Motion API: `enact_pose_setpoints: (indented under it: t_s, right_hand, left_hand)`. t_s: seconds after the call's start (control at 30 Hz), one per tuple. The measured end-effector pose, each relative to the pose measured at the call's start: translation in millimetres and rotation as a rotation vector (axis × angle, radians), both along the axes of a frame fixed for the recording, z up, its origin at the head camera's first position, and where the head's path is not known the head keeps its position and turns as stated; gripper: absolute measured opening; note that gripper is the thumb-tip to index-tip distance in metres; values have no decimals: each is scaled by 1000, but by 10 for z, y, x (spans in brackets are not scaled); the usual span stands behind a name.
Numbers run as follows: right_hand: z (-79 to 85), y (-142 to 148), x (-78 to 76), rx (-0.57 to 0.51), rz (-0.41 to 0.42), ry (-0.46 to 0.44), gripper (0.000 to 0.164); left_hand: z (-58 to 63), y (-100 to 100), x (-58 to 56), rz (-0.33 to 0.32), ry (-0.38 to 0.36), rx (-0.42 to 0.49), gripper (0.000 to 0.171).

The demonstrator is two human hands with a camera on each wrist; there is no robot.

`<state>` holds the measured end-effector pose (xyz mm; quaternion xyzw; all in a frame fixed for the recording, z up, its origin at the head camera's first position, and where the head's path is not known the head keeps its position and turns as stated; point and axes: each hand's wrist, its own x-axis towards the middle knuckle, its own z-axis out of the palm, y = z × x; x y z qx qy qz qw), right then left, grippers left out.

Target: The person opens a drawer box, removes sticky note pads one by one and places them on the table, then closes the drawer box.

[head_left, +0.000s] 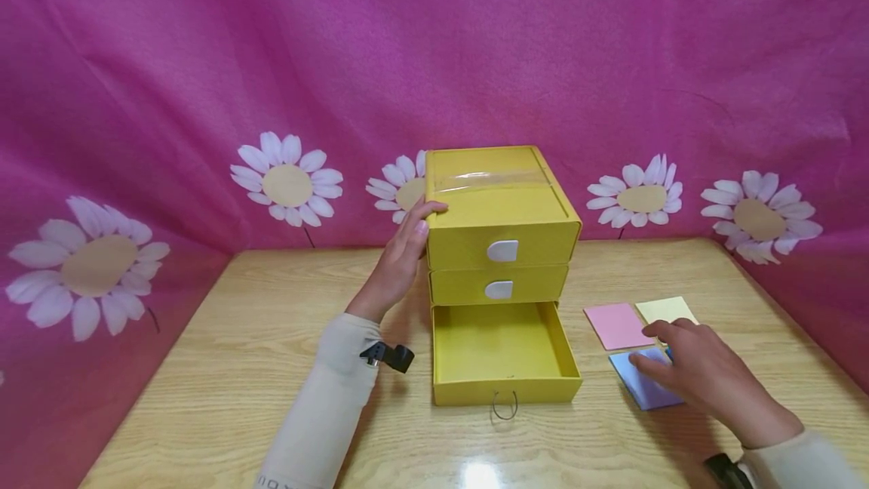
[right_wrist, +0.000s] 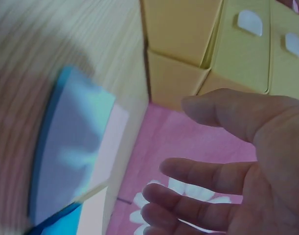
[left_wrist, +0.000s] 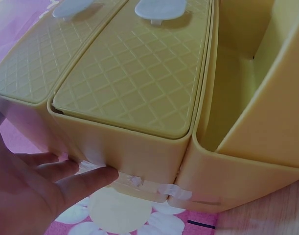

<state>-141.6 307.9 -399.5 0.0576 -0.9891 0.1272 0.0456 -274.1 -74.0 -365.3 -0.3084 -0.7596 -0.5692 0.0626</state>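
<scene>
A yellow three-drawer box stands on the table, its bottom drawer pulled out with nothing inside. My left hand rests against the box's left side, one fingertip over the top edge; in the left wrist view its fingers lie extended along that side. To the right of the box lie square sticky-note pads: pink, pale yellow and light blue-purple. A bright blue pad is mostly hidden in the head view. My right hand hovers over the pads, fingers apart, holding nothing.
White tabs mark the two upper drawers, which are closed. A wire ring hangs from the front of the bottom drawer. Behind the wooden table hangs a magenta cloth with white daisies. Clear tape crosses the box top.
</scene>
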Motion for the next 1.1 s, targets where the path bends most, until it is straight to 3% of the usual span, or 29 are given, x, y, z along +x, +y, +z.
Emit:
enact_pose_setpoints:
  t_s: [0.33, 0.9, 1.1]
  right_hand:
    - [33, -232, -13, -26, 80, 100, 40]
    - [129, -617, -52, -88, 154, 75, 41]
    - [140, -743, -87, -73, 197, 140, 37]
  left_hand:
    - [13, -2, 3, -16, -8, 15, 40]
    - [1, 5, -9, -9, -5, 13, 41]
    - [5, 0, -18, -12, -13, 7, 40]
